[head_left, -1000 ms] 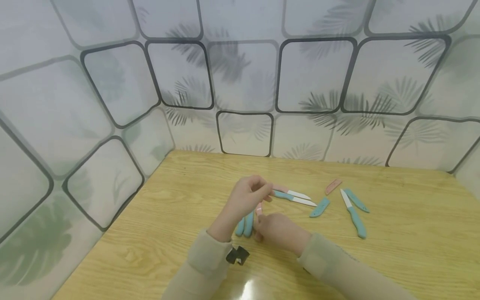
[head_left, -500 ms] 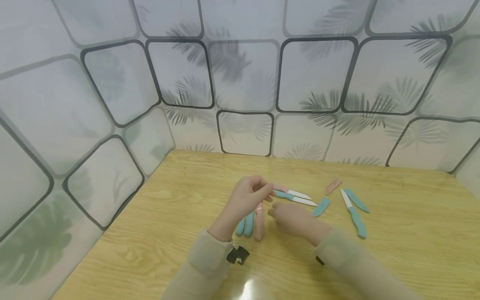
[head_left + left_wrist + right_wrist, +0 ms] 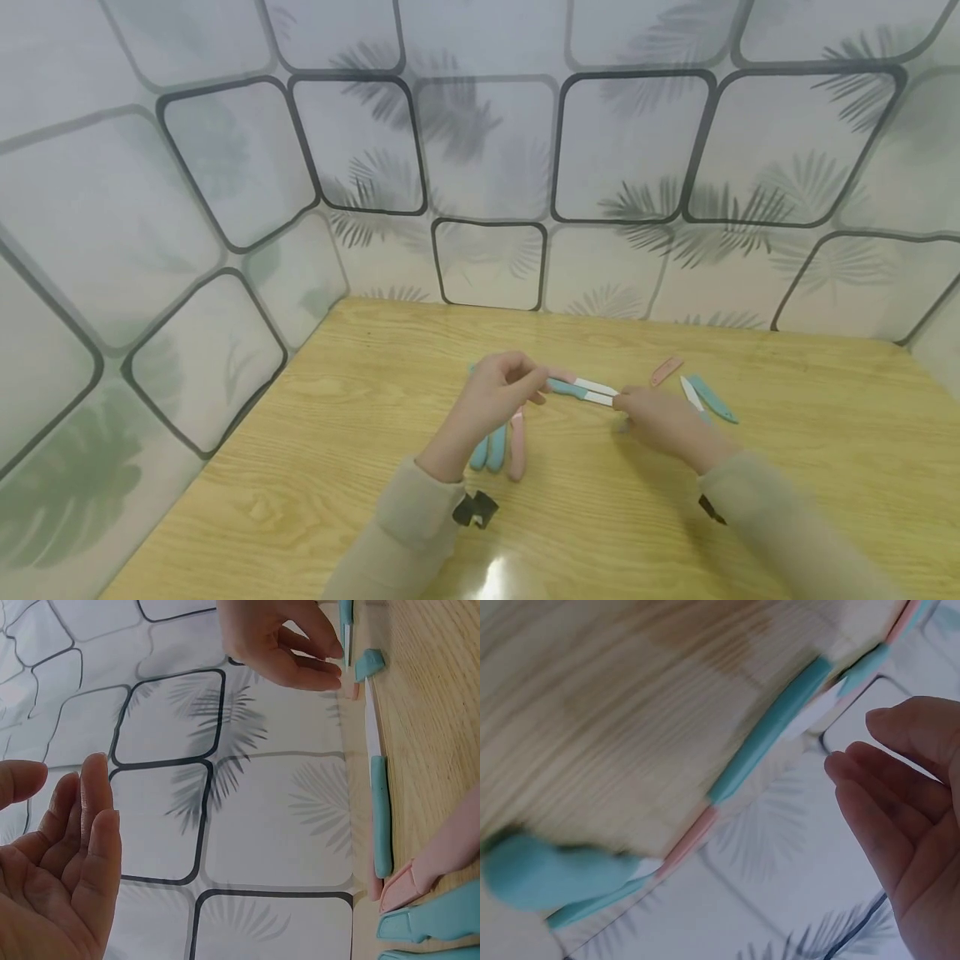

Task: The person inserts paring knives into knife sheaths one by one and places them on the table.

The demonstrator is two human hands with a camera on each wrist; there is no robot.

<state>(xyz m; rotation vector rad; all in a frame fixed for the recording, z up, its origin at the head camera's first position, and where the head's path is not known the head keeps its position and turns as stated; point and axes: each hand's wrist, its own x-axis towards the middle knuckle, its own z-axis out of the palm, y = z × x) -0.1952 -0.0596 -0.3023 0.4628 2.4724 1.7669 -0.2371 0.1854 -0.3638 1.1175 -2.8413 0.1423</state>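
My left hand [image 3: 497, 402] hovers with loosely bent fingers and holds nothing, beside a teal-handled paring knife [image 3: 567, 389] and a pink-handled one [image 3: 561, 374], both with bare white blades. Below it lie a pink knife [image 3: 517, 450] and two teal ones [image 3: 497, 450], their upper parts hidden by that hand. My right hand [image 3: 667, 422] is over the blade tips and covers most of a short teal blade cover. In the right wrist view that teal cover [image 3: 769, 733] lies on the table, apart from the bent, bare fingers [image 3: 870, 817].
On the right, another teal-handled knife [image 3: 691, 392] is partly behind my right hand. Beside it is a teal blade cover [image 3: 712, 399], and a pink cover [image 3: 667, 371] lies farther back. Patterned cloth walls [image 3: 487, 267] border the wooden table [image 3: 337, 450] at the back and left.
My right hand has left the pink knife, which now lies beside the teal ones, and moved right and away from me to the teal cover. The left hand stays in place.
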